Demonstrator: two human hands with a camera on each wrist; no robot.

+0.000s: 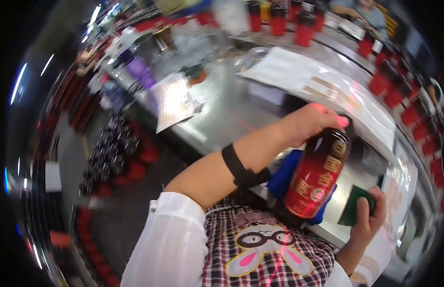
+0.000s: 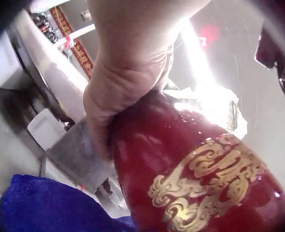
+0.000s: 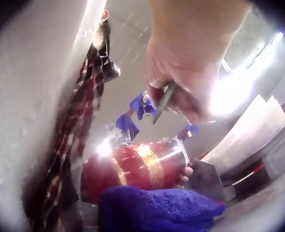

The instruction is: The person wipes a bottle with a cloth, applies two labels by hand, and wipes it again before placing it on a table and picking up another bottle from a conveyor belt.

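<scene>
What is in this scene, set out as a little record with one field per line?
Main item: red bottle with gold characters, tilted
Left hand: grips the bottle near its neck
Right hand: holds a flat dark green pad, apart from the bottle
Cloth: blue cloth, partly behind the bottle
Work surface: shiny metal table
Clothing: checked apron with a bespectacled rabbit
Background: rows of red containers with dark tops

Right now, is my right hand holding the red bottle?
No, your right hand holds a flat green piece beside the red bottle, which your left hand grips by its narrow end.
</scene>
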